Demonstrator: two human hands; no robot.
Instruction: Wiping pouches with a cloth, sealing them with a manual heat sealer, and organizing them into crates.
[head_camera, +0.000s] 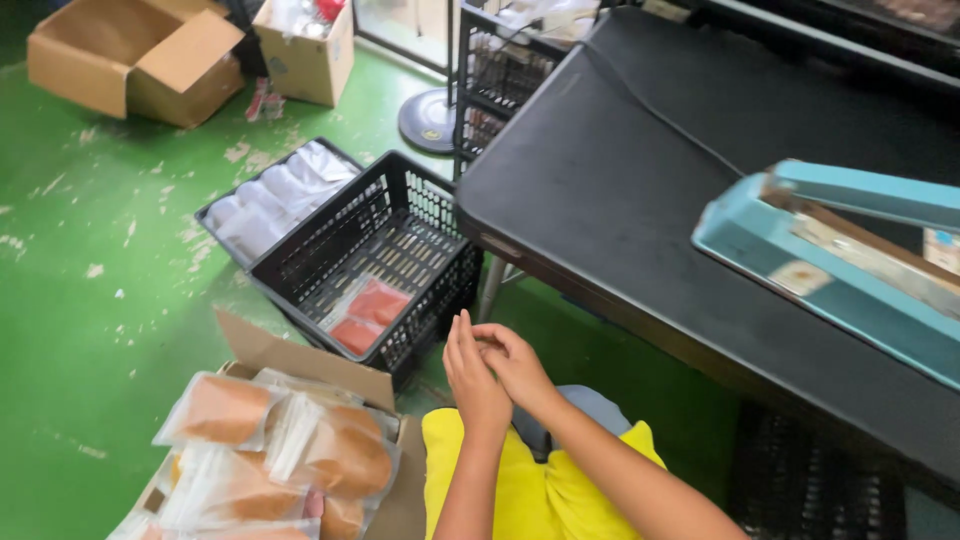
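Note:
My left hand (470, 375) and my right hand (515, 365) meet in front of my lap, fingers touching each other, with nothing visible in them. They hover above my yellow garment (520, 490), just right of a black plastic crate (335, 240) that holds one sealed bag of orange-red contents (370, 312). Below left of my hands lies an open cardboard box (300, 358) full of clear bags with brown contents (345, 455).
A black table (620, 190) on the right carries a light blue heat sealer (840, 260) with a black cable. A second crate with white bags (275, 195) sits behind the first. Cardboard boxes (135, 60), a fan base (428, 120) and a wire rack (500, 75) stand on the green floor.

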